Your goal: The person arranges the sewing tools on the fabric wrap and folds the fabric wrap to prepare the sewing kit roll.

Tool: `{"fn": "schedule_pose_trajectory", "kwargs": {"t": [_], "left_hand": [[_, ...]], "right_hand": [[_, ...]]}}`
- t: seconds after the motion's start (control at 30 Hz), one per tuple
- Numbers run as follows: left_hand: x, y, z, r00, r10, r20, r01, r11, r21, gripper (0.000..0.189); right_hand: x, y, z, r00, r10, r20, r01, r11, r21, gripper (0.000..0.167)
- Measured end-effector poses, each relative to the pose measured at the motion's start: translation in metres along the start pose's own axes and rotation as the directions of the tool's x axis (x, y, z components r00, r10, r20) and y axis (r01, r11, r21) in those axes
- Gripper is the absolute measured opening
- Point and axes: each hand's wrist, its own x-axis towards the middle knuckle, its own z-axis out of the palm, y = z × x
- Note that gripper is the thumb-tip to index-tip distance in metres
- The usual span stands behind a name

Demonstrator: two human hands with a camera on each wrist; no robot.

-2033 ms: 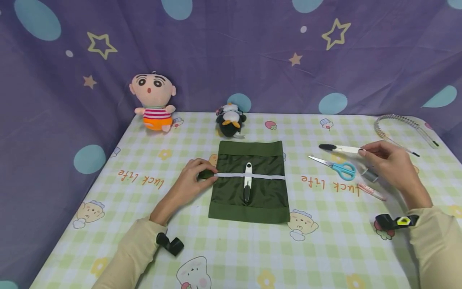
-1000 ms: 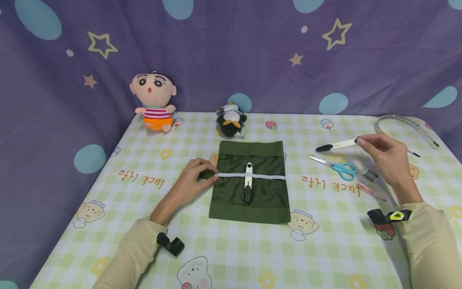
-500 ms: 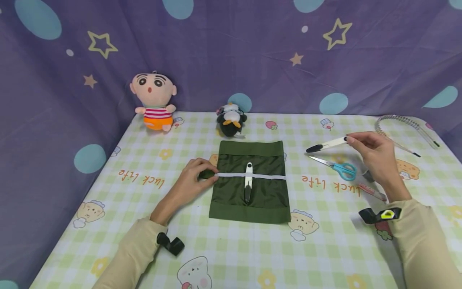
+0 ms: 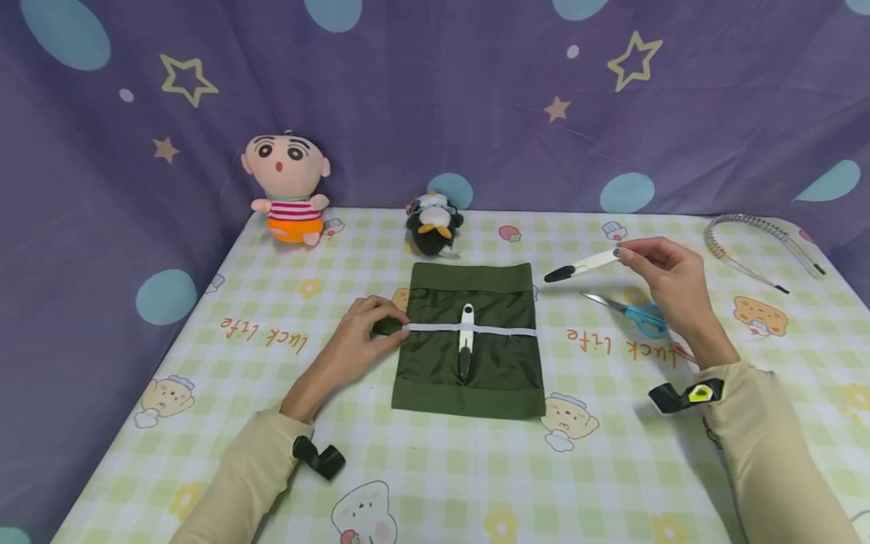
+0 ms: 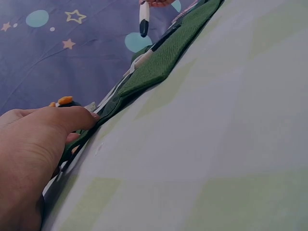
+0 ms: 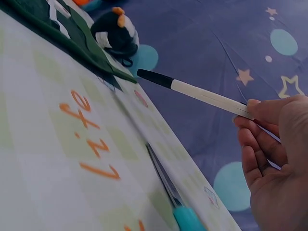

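Observation:
My left hand (image 4: 363, 336) pinches the left edge of a dark green cloth roll (image 4: 469, 400), where a white elastic band (image 4: 435, 328) crosses it. Tucked upright under the band lies a slim white tool with a black tip (image 4: 467, 321). Its like, a white pen-like tool with a black end (image 4: 587, 264), is held by its white end between thumb and fingers of my right hand (image 4: 669, 291). It is raised over the table, right of the cloth, black end pointing left. Blue-handled scissors (image 4: 642, 319) lie below the right hand, which partly covers them.
A plush doll (image 4: 292, 189) and a penguin toy (image 4: 433, 227) sit along the back edge. Two beaded bands (image 4: 744, 219) lie at the far right. A pinkish item (image 4: 685, 352) shows partly beside the right wrist. A purple curtain (image 4: 489, 91) hangs behind the table.
My right hand has carried the white tool leftward and slightly up toward the cloth, passing over the scissors and now hiding the grey spool. The left hand has stayed at the cloth's edge.

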Motion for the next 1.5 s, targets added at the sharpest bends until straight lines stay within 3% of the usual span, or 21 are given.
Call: {"fn": "schedule_pose_trajectory", "kwargs": {"t": [0.3, 0.43, 0.8, 1.5], "left_hand": [[0.003, 0.000, -0.002, 1.000, 0.004, -0.001, -0.004, 1.000, 0.004, 0.015], [0.002, 0.000, 0.000, 1.000, -0.002, 0.004, 0.002, 1.000, 0.003, 0.015], [0.002, 0.000, 0.002, 1.000, 0.000, -0.003, 0.000, 1.000, 0.001, 0.014], [0.000, 0.002, 0.000, 1.000, -0.005, -0.002, 0.005, 1.000, 0.008, 0.015]], "right_hand": [[0.005, -0.002, 0.023, 0.997, -0.028, 0.072, 0.014, 0.983, 0.185, 0.016], [0.004, -0.003, 0.033, 0.995, -0.030, 0.094, 0.009, 0.975, 0.221, 0.017], [0.010, -0.005, 0.059, 0.985, -0.079, 0.154, 0.048, 0.980, 0.193, 0.018], [0.012, -0.006, 0.108, 0.961, -0.026, 0.275, -0.014, 0.990, 0.143, 0.022]]}}
